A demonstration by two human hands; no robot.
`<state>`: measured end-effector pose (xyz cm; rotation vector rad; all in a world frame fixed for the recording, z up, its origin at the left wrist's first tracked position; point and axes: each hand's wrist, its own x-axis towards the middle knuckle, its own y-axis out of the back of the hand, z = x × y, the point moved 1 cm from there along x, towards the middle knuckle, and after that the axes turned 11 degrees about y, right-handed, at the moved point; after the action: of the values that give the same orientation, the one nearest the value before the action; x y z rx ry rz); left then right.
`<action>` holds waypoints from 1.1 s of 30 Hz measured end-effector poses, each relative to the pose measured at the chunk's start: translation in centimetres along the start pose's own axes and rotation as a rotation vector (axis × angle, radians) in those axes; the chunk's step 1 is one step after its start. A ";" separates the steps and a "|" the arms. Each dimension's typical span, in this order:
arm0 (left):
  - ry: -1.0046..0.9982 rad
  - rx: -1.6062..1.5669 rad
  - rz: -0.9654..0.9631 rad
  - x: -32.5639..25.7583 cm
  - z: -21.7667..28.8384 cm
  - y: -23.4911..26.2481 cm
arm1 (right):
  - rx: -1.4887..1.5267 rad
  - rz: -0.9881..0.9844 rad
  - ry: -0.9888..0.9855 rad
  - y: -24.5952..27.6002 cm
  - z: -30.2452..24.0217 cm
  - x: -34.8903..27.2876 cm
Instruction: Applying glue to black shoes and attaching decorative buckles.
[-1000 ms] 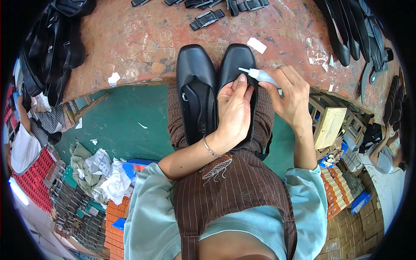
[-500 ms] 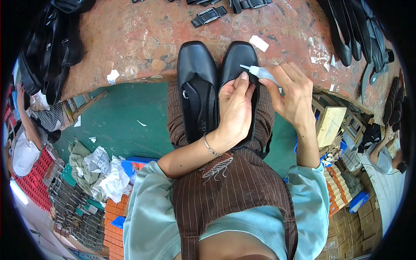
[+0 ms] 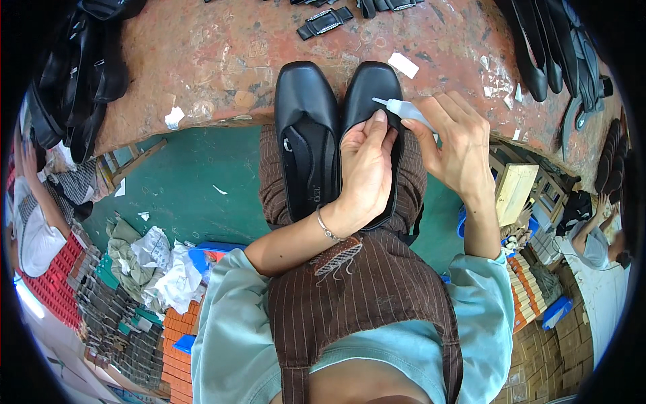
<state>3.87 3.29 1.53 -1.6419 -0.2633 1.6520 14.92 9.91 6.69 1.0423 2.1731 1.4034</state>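
Two black square-toed shoes lie side by side across my lap, their toes over the table edge: the left shoe (image 3: 306,91) and the right shoe (image 3: 371,82). My left hand (image 3: 363,165) is closed on the right shoe, thumb and fingers pinching the upper at its opening. In my right hand (image 3: 461,138) is a small white squeeze bottle (image 3: 402,109) with a thin nozzle. The nozzle tip points left, just over the right shoe's vamp; whether it touches the leather I cannot tell. My left hand hides much of that shoe's inside.
Black bow trims (image 3: 325,23) lie at the table's (image 3: 202,74) far side. More black shoes stand at the left (image 3: 81,81) and right (image 3: 531,60). A white paper piece (image 3: 403,65) is beside the toes. Other people sit at both edges.
My right hand and the squeeze bottle have shifted very slightly. My left hand keeps its hold on the right shoe, and both shoes stay almost in place.
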 end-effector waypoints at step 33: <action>0.021 -0.017 0.022 -0.1 0.0 0.2 | 0.342 0.252 -0.294 0.8 3.8 -2.6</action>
<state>3.76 3.07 1.48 -1.6790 -0.2511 1.6522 19.35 10.54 5.46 1.5821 2.1577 0.9096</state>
